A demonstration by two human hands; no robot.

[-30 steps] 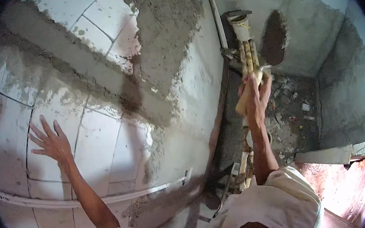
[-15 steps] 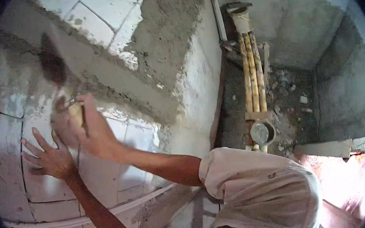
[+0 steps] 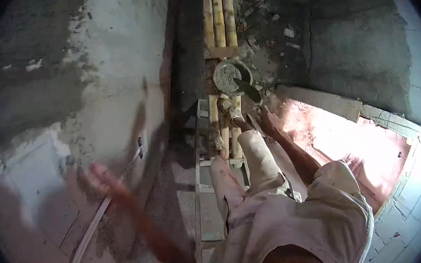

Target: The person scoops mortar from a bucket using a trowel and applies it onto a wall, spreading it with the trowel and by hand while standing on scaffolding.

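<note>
right hand (image 3: 269,119) grips the trowel (image 3: 249,91), blade over the rim of the bucket (image 3: 246,69) — a hard knock could tip it off the bamboo poles (image 3: 218,20). left hand (image 3: 108,181), blurred, looks spread and empty.

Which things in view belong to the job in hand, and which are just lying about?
In use:
trowel, in the right hand
mortar bucket
bamboo poles underfoot

Apparently lying about:
white chunk
scattered rubble near it

Trowel (image 3: 250,91): matt metal; poles (image 3: 218,17): smth bamboo; plaster (image 3: 55,91): matt, v. rough.
</note>
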